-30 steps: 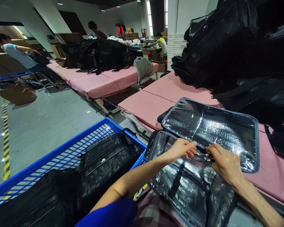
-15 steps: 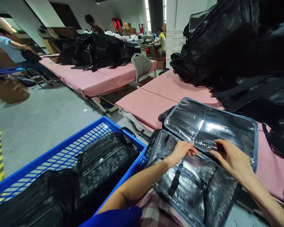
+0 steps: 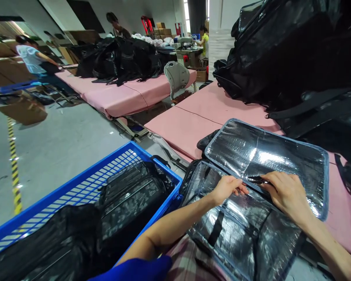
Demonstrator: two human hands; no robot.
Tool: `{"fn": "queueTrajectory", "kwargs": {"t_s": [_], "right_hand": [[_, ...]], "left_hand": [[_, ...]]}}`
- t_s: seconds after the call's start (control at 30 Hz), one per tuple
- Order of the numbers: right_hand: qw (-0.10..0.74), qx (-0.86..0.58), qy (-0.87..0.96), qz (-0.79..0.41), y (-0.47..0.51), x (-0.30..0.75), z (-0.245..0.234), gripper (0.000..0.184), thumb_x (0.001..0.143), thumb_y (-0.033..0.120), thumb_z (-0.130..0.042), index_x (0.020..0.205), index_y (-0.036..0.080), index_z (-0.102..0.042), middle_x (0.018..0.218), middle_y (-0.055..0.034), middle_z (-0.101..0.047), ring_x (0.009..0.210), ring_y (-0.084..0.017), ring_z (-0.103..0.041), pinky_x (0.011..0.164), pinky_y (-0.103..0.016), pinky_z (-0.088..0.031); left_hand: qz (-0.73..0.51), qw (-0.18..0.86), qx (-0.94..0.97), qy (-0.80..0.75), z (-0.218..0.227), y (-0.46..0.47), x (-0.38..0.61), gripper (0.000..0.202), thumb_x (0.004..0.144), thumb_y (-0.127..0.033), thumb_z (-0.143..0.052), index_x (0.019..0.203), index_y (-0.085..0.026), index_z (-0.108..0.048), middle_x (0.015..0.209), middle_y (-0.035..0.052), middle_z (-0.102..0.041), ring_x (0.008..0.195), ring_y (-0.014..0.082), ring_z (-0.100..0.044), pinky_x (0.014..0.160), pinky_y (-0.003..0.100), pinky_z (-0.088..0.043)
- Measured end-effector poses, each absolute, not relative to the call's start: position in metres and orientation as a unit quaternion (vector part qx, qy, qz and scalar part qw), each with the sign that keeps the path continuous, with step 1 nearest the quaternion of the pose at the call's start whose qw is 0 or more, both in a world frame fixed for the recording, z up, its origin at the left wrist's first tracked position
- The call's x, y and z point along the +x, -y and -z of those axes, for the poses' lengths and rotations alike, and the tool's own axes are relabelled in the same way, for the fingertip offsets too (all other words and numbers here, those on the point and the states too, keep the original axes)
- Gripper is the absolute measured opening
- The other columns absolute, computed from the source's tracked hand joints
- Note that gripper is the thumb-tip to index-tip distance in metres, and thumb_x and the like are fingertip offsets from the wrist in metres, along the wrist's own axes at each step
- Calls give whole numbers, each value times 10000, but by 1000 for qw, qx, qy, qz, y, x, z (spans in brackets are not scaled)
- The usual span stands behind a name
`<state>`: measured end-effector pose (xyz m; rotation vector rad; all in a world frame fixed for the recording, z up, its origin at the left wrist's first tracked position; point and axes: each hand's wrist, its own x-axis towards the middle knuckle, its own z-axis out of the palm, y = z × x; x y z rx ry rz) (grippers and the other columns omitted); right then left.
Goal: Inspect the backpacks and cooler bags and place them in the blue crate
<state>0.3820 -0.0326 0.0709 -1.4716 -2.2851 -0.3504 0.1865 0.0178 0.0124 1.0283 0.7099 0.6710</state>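
An open black bag with a shiny silver-foil lining (image 3: pixel 238 228) lies in front of me, partly over the pink table's edge. Its lid flap (image 3: pixel 280 146), edged in grey-blue binding, is folded back onto the table. My left hand (image 3: pixel 229 188) pinches at the seam between lid and body; what its fingertips hold is too small to make out. Just right of it, my right hand (image 3: pixel 288 195) grips small dark thread snips (image 3: pixel 256 179), the tips pointing left along the seam toward my left fingers.
A blue plastic crate (image 3: pixel 84 185) with black bags (image 3: pixel 131 207) stands on my left. Black bags (image 3: pixel 295 58) are heaped on the pink table (image 3: pixel 187 121) at right. Beyond are another pink table (image 3: pixel 114 97), a grey chair (image 3: pixel 177 80) and several people.
My right hand has closed around the snips and brought them to the seam, near my left fingers. My left hand stays at the seam. The view has shifted slightly left.
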Motion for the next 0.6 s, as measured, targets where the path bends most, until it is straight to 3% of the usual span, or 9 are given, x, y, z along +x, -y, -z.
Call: {"fn": "queueTrajectory", "kwargs": {"t_s": [0.2, 0.6], "right_hand": [[231, -509, 828, 43, 33, 402, -78, 158, 901, 336, -491, 993, 223, -553, 894, -21, -642, 800, -158, -573, 709, -312, -353], [213, -490, 845, 24, 38, 407, -74, 151, 895, 339, -498, 987, 242, -567, 935, -22, -657, 823, -163, -587, 706, -321, -357]], "left_hand": [[-310, 755, 477, -327, -10, -20, 187, 477, 697, -552, -598, 632, -84, -657, 667, 102, -682, 581, 110, -549, 534, 213, -367], [-292, 752, 485, -337, -9, -21, 188, 466, 721, -532, -578, 612, -84, -640, 639, 91, -664, 566, 103, -554, 525, 208, -386]]}}
